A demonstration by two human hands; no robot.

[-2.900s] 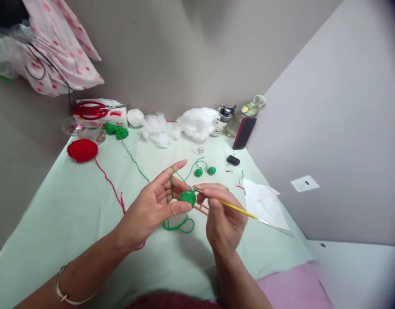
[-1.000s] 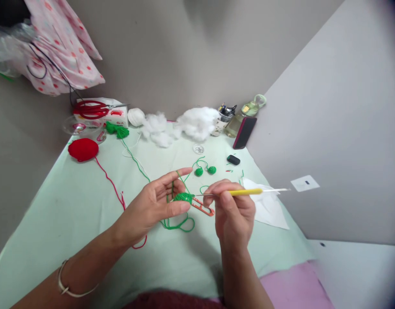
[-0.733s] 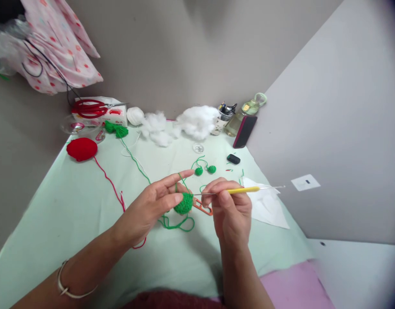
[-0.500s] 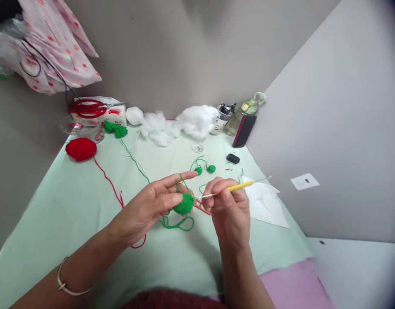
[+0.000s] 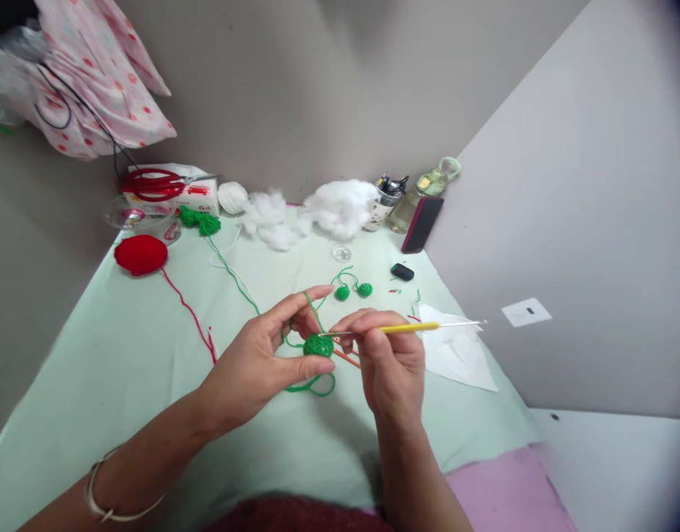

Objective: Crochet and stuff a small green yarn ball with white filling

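Note:
Between the thumb and fingers of my left hand (image 5: 267, 351) is a small green crochet piece (image 5: 318, 345), rounded like a ball. Green yarn (image 5: 312, 307) runs over the raised index finger of that hand. My right hand (image 5: 392, 362) pinches a crochet hook (image 5: 409, 327) with a yellow handle, a metal tip at each end. Its left tip meets the top of the crochet piece. Loose green yarn loops (image 5: 321, 386) lie on the table below, and part of an orange object (image 5: 347, 357) shows between the hands.
Two small green crochet balls (image 5: 364, 290) lie beyond the hands. Red yarn (image 5: 141, 255), a green yarn bundle (image 5: 199, 220) and red scissors (image 5: 157, 185) are at left. White stuffing (image 5: 340, 210), a pen cup (image 5: 380, 207), a bottle (image 5: 417, 196) and a phone (image 5: 423, 224) line the back.
My left hand has turned the crochet piece, with the thumb now along its lower side. The hook has swung nearer to level, its tip moving left onto the top of the piece.

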